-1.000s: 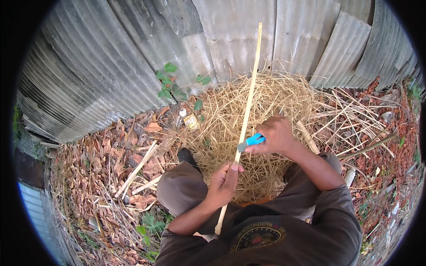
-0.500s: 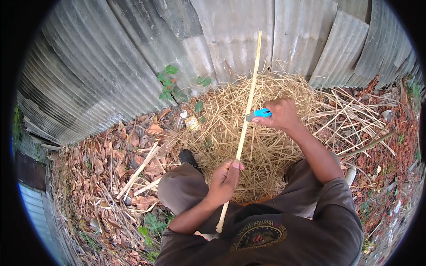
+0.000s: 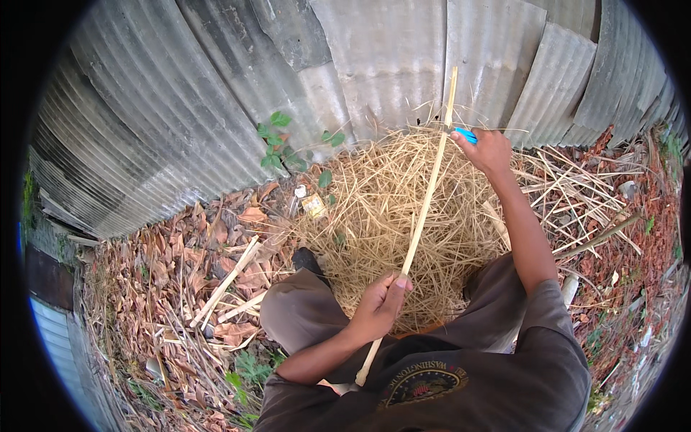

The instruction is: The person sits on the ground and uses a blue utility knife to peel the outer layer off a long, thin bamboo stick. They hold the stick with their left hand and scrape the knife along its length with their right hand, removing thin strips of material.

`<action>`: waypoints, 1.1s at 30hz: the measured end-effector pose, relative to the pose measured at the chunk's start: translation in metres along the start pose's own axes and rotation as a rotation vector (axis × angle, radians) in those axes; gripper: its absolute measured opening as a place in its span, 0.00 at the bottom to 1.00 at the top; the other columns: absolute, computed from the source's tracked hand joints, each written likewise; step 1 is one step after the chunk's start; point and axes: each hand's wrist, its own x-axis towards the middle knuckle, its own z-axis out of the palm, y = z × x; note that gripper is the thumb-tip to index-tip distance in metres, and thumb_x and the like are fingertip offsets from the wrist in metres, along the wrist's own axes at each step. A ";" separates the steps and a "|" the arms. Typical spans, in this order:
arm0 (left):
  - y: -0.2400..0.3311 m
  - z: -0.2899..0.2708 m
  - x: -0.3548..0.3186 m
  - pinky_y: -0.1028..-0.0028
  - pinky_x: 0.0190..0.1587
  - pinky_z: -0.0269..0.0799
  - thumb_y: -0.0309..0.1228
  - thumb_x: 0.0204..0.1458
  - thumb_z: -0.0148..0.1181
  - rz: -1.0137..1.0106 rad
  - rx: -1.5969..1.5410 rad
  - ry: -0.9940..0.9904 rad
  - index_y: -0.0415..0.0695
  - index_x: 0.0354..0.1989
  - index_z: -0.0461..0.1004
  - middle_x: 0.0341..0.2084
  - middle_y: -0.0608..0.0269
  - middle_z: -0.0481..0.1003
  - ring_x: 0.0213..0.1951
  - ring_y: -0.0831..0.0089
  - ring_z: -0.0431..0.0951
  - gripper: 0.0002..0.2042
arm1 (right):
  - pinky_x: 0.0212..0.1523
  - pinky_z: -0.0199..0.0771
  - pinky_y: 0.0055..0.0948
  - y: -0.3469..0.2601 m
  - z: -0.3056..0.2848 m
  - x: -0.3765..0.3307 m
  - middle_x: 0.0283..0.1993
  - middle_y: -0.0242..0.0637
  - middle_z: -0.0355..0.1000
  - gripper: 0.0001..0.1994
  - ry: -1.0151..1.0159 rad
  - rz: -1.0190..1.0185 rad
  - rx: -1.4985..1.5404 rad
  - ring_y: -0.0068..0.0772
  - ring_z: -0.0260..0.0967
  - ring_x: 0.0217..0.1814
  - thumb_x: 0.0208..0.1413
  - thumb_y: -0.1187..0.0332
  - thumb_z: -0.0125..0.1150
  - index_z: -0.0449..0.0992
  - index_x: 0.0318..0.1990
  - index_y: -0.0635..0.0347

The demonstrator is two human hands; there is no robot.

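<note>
The right hand (image 3: 491,150), gripping a small blue-handled tool (image 3: 466,135), has slid up the long pale bamboo stick (image 3: 422,216): a second ago it sat near the stick's middle, just above the left hand (image 3: 380,306); now it is close to the stick's top end, well apart from the left hand, with the arm stretched out.

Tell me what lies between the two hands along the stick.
In the head view, only bare stick runs from left hand to right hand, above the straw pile.
</note>
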 end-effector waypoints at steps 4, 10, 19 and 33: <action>0.008 -0.008 -0.003 0.84 0.20 0.49 0.34 0.66 0.43 0.005 0.061 0.114 0.42 0.36 0.69 0.16 0.79 0.57 0.18 0.91 0.53 0.11 | 0.23 0.67 0.44 -0.046 -0.030 -0.040 0.12 0.42 0.65 0.37 -0.207 0.019 0.296 0.46 0.67 0.16 0.51 0.30 0.47 0.74 0.17 0.60; 0.008 -0.013 0.003 0.83 0.22 0.50 0.31 0.65 0.44 0.079 0.103 0.213 0.41 0.37 0.71 0.17 0.79 0.57 0.20 0.91 0.53 0.10 | 0.17 0.63 0.37 -0.099 -0.035 -0.116 0.08 0.31 0.58 0.33 -0.129 -0.631 0.320 0.36 0.62 0.10 0.42 0.29 0.57 0.67 0.11 0.53; 0.018 -0.012 0.000 0.85 0.22 0.49 0.32 0.65 0.44 0.008 0.068 0.206 0.42 0.39 0.70 0.17 0.79 0.57 0.20 0.92 0.54 0.09 | 0.16 0.61 0.33 -0.101 -0.022 -0.105 0.06 0.31 0.55 0.36 -0.085 -0.597 0.283 0.35 0.59 0.08 0.43 0.26 0.53 0.63 0.08 0.52; 0.005 -0.011 -0.010 0.82 0.21 0.52 0.32 0.65 0.44 0.057 0.166 0.134 0.42 0.37 0.70 0.17 0.77 0.58 0.20 0.90 0.55 0.10 | 0.15 0.62 0.36 -0.082 -0.018 -0.093 0.07 0.33 0.60 0.38 -0.185 -0.504 0.222 0.34 0.62 0.10 0.49 0.26 0.44 0.68 0.11 0.53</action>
